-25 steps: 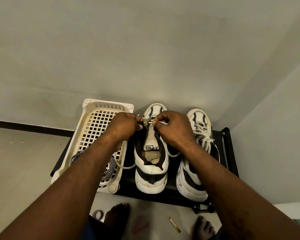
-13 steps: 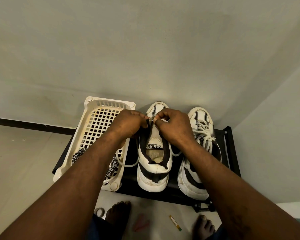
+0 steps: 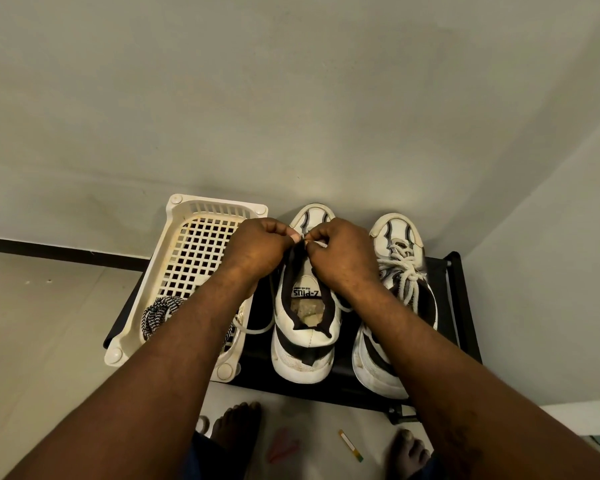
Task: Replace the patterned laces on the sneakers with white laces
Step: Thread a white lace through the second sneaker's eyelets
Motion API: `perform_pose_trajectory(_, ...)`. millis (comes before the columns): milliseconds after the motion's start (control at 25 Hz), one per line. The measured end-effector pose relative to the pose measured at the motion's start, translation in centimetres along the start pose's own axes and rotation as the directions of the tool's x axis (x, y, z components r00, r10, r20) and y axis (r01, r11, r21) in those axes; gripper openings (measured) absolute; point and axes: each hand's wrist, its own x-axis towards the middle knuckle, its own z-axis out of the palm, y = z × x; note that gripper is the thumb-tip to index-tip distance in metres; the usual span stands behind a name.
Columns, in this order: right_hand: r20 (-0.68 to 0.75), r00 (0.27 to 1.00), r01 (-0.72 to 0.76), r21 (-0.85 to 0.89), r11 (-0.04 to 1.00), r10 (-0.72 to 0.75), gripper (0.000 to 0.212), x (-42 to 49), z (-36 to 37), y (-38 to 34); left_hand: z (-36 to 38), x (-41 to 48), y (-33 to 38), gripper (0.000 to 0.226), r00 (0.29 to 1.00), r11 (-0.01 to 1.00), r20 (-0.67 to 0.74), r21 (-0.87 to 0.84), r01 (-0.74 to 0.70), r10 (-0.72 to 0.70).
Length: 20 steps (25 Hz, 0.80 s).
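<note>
Left hand and right hand are meeting fingertip to fingertip, pinching a white lace.
The left hand is curling its fingers with the thumb pressing against the forefinger; the right hand is nipping the lace between thumb and forefinger. Both are showing their backs to the camera. The left forearm and right forearm are reaching forward and converging, wrists bending slightly inward.
</note>
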Motion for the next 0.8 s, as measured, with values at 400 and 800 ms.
perform_pose_trajectory(400,0.139,0.977,0.202,-0.340,0.918,-0.164,0.053,-1.0,-1.4,0.2,1.0,0.1,0.7,0.012,0.931,0.898,-0.172,0.368,-0.242,0.322)
perform_pose_trajectory(800,0.108,0.994,0.051,-0.338,0.940,-0.015,0.053,-1.0,-1.1,0.5,-1.9,-3.1,4.9,0.018,0.947,0.797,0.039,-0.552,-0.247,0.320)
